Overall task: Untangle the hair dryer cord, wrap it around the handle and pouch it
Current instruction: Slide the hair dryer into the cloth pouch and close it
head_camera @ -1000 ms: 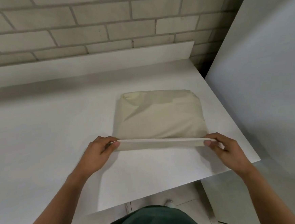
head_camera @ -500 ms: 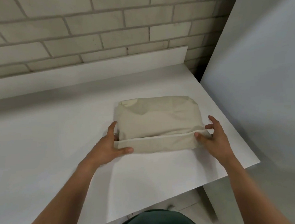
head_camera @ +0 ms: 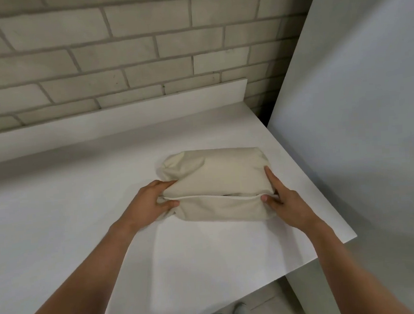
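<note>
1. The pouch (head_camera: 215, 178) sits on the white table (head_camera: 57, 218), over toward its right front corner and dead ahead of the person. Its long axis runs left to right, so each hand has one end and neither is really nearer. Both are touching it.
2. The left hand (head_camera: 150, 206) grips the left end, with the thumb pinching cloth right at the fold line.
3. The right hand (head_camera: 286, 200) has its thumb down on the fold at the right end and its forefinger laid straight up along the pouch's side. The other fingers are tucked out of sight.
4. Looks-wise it's cream cloth, soft and plump, with rounded ends. The near flap (head_camera: 220, 210) is folded up against the body, with a thin dark gap showing along the seam.
5. No hair dryer or cord is visible, so I'm guessing they're already inside and this is just the closing-up bit.
</note>
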`<state>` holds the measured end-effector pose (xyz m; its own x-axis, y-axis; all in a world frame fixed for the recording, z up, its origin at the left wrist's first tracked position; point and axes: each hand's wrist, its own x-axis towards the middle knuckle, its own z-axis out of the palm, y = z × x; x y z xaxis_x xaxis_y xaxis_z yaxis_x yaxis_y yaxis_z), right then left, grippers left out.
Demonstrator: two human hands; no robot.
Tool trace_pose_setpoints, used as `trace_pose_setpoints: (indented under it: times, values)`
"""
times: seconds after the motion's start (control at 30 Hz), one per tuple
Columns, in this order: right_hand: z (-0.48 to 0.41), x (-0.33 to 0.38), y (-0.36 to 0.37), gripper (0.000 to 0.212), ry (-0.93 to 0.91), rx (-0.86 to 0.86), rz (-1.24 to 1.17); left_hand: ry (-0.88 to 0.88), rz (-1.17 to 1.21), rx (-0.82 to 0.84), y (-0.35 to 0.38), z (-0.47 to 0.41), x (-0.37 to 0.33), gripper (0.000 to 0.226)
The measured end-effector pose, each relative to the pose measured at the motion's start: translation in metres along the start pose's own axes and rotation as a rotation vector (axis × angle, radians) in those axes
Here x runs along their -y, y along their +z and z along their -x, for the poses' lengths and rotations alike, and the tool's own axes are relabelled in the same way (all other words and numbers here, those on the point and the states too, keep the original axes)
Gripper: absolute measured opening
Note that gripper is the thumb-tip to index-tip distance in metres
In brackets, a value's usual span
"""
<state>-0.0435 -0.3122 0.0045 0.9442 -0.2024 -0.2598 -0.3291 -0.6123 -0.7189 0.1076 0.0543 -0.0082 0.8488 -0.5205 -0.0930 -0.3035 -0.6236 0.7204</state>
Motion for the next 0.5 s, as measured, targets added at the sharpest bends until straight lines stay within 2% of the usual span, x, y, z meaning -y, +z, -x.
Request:
trace_pose_setpoints:
  times: [0.1, 0.27, 0.5]
  values:
    - [0.003, -0.001, 0.004, 0.071, -0.030, -0.066, 0.012, 0.017, 0.025, -0.092, 0.008, -0.002, -0.004, 0.053]
    - [-0.006, -0.004, 0.001, 0.067, -0.084, -0.151, 0.002, 0.040, 0.019, -0.134, 0.009, -0.004, -0.008, 0.045]
    - [-0.067, 0.013, -0.028, 0.068, -0.138, -0.159, 0.033, 0.024, -0.006, -0.229, -0.010, -0.046, -0.025, 0.047]
